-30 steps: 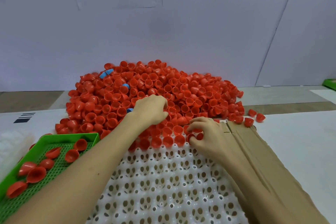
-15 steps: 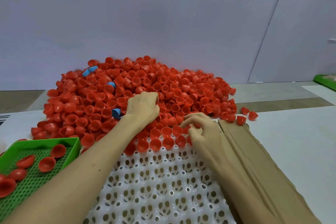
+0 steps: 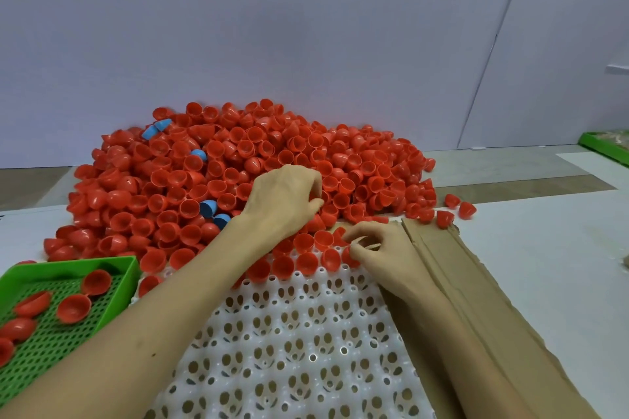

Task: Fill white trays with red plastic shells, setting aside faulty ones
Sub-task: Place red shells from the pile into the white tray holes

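Observation:
A big heap of red plastic shells (image 3: 238,173) lies against the back wall. In front of it is a white tray (image 3: 299,350) with holed cups; its far rows hold several red shells (image 3: 308,262). My left hand (image 3: 282,201) rests on the heap's front edge, fingers curled into the shells. My right hand (image 3: 377,248) is at the tray's far right corner, fingertips pinched on a red shell (image 3: 349,253) at a cup. A green perforated tray (image 3: 61,316) at the left holds several set-aside red shells.
Several blue shells (image 3: 209,207) are mixed into the heap. Brown cardboard (image 3: 476,299) lies under and right of the white tray. Three loose red shells (image 3: 456,206) sit beyond the cardboard. Another green tray (image 3: 609,143) is at the far right edge.
The view has shifted so everything sits lower and further right. My right hand has moved slightly toward the tray's corner cup; my left hand stays on the heap.

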